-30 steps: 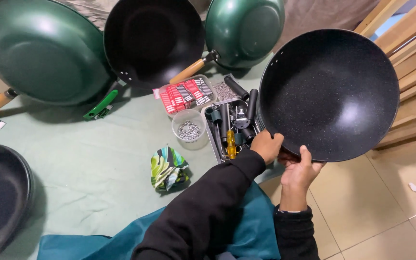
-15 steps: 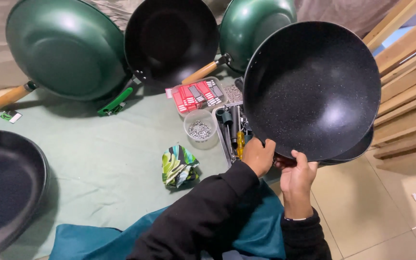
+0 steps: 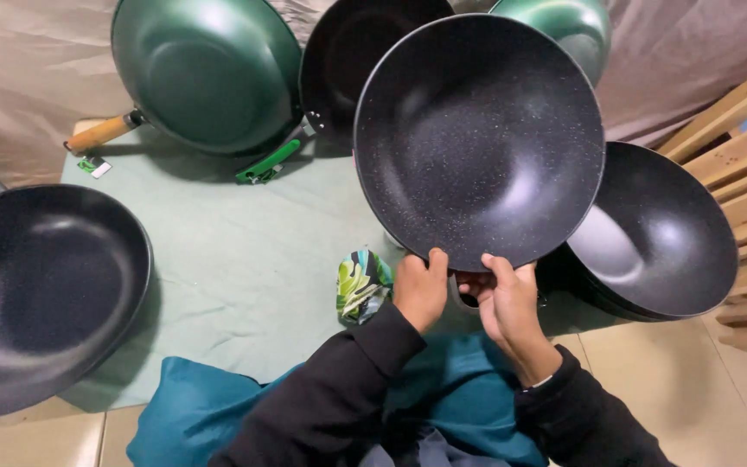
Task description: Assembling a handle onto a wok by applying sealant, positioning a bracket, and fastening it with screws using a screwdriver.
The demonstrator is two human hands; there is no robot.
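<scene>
Above both hands, the black speckled wok (image 3: 479,143) stands tilted, its inside facing the camera. The left hand (image 3: 421,290) and right hand (image 3: 505,298) are clamped on its lower rim, over the green-clothed surface (image 3: 244,259). This looks like an inspection hold; turning it calls for a steady rim grip.

Both arms wear long black sleeves of soft knit fabric, each ending in a plain cuff at the wrist. The left hand (image 3: 419,290) and right hand (image 3: 509,298) are bare: no gloves, rings or watch visible. Teal fabric covers the lap.
</scene>
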